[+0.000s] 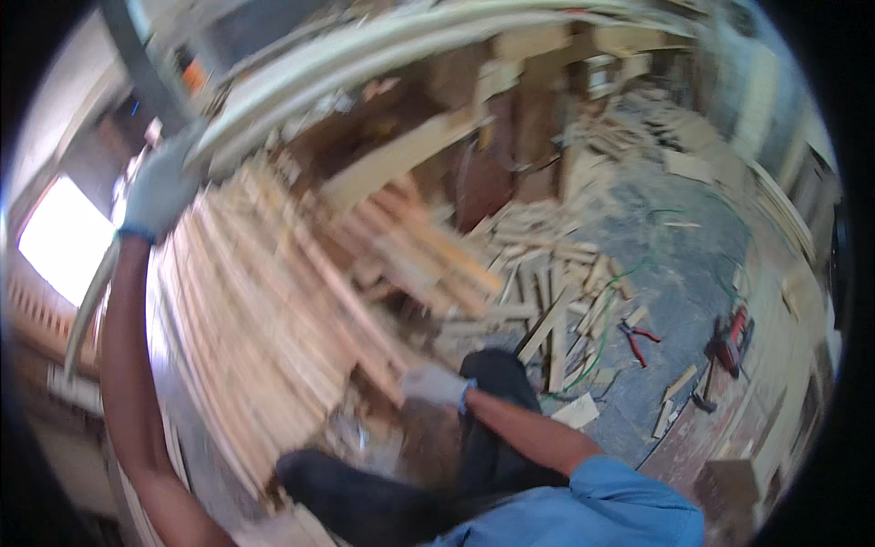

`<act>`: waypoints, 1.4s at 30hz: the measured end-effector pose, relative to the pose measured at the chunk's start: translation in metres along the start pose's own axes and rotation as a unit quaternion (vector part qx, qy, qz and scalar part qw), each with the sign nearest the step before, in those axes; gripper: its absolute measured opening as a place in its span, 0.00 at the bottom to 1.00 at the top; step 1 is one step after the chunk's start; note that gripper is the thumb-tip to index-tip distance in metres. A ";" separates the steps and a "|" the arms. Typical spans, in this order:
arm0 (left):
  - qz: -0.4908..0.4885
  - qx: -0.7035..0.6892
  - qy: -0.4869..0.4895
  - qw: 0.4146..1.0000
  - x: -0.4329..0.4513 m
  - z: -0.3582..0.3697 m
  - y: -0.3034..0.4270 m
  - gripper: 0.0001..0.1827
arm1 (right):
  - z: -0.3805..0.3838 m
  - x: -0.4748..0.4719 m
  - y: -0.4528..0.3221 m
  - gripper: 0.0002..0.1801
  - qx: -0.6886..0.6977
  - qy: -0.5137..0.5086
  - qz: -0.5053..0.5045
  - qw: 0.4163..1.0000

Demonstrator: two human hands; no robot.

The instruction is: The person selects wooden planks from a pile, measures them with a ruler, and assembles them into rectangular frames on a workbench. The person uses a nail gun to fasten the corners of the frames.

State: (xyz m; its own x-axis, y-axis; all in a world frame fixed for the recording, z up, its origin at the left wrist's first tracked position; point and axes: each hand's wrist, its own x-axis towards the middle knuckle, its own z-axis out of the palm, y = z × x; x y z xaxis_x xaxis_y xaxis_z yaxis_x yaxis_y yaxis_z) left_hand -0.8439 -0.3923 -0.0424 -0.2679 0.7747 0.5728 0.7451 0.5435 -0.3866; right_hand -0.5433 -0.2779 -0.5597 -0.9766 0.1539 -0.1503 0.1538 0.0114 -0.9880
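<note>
My left hand (160, 184), in a pale work glove with a blue cuff, is raised at the upper left, at the far end of a row of long wooden strips (253, 308). Blur hides whether its fingers close on anything. My right hand (432, 386), gloved the same way, is closed around the near end of one long narrow wooden strip (348, 301) by my right knee. That strip lies along the right side of the row, slanting away to the upper left.
Short wood offcuts (547, 273) lie heaped on the grey floor (673, 273). Red-handled pliers (639, 340), a red power tool (731, 340), a hammer (704, 396) and a green cord (605, 321) are to the right. Long pale boards (383, 58) span the far side. A dark post (140, 61) stands upper left.
</note>
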 end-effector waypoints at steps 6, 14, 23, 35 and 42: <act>-0.027 0.148 -0.046 0.988 -0.118 -0.020 -0.026 0.23 | -0.011 -0.028 -0.030 0.19 -0.079 -0.019 0.083 0.993; -0.260 -0.166 0.092 0.947 -0.350 0.125 0.037 0.15 | 0.006 -0.028 -0.057 0.16 -0.072 -0.014 0.133 0.988; -0.522 -0.159 -0.369 0.752 -0.556 0.315 0.123 0.27 | 0.054 -0.029 -0.060 0.18 -0.083 -0.153 0.208 0.962; -0.548 -0.015 -0.323 0.771 -0.555 0.342 0.147 0.24 | 0.087 0.002 -0.041 0.16 -0.143 -0.181 0.297 0.927; -0.521 0.024 -0.323 0.790 -0.547 0.345 0.154 0.16 | 0.092 0.007 -0.040 0.16 -0.148 -0.190 0.268 0.933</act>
State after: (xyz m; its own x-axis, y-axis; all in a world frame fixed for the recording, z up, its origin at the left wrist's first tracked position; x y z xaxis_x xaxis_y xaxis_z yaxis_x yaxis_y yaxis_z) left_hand -0.7932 -0.6210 -0.6642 -0.9876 -0.1059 0.1156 -0.1048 0.9944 0.0159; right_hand -0.5703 -0.3684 -0.5250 -0.7215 -0.1444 -0.6772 0.6154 0.3145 -0.7228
